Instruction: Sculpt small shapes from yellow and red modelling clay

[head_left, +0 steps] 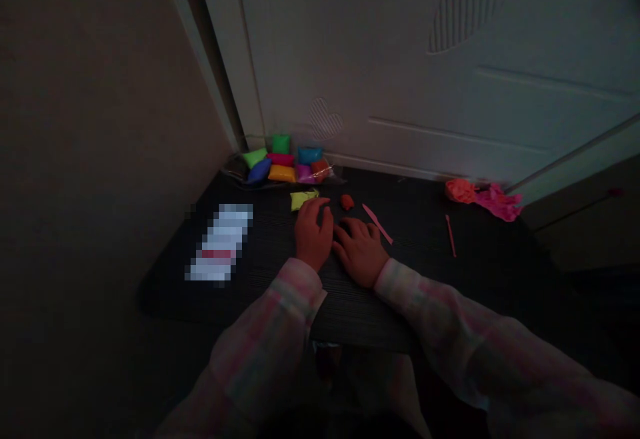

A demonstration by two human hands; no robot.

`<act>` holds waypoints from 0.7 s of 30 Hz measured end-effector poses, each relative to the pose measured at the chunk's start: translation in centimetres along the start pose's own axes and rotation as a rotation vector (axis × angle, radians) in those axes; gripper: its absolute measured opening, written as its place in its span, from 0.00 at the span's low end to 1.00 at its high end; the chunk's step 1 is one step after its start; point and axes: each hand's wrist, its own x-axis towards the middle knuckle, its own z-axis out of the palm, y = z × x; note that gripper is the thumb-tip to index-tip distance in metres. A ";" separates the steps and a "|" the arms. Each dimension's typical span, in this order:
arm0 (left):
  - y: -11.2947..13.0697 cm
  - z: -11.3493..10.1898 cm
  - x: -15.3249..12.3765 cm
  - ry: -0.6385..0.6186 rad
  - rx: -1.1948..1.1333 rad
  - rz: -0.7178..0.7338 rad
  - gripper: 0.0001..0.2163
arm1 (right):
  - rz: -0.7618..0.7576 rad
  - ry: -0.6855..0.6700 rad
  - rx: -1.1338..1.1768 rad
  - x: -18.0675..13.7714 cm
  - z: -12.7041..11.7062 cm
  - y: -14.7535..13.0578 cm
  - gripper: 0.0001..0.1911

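Observation:
My left hand (314,234) is on edge over the dark table, its fingers curved forward with a gap between thumb and forefinger. Just beyond its knuckles lies a yellow packet (299,200), partly covered by the hand. My right hand (364,252) rests palm down beside it, fingers slightly spread; whatever may be under the palm is hidden. Ahead of the hands sits a small red lump of clay (347,202). A pink plastic modelling knife (378,224) lies slantwise just past my right fingers.
A clear bag (283,172) of several coloured clay packets lies at the back left. A blurred-out pale rectangle (220,242) is on the left of the table (270,292). To the right are a thin pink stick tool (451,236) and crumpled orange and pink material (483,199). A white door (375,59) stands behind.

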 end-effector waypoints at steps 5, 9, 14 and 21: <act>0.1 0.0 0.0 -0.014 0.007 -0.014 0.07 | 0.018 -0.018 -0.009 0.1 0.1 0.0 0.23; -0.1 0.0 0.0 -0.029 0.009 -0.026 0.08 | 0.016 -0.012 -0.023 0.0 0.1 -0.2 0.25; -0.4 0.2 -0.1 -0.110 0.028 -0.030 0.08 | 0.017 0.026 -0.024 -0.1 -0.1 -0.5 0.25; -0.6 0.1 0.0 -0.099 0.019 -0.049 0.08 | 0.048 0.029 0.133 0.4 0.1 0.5 0.24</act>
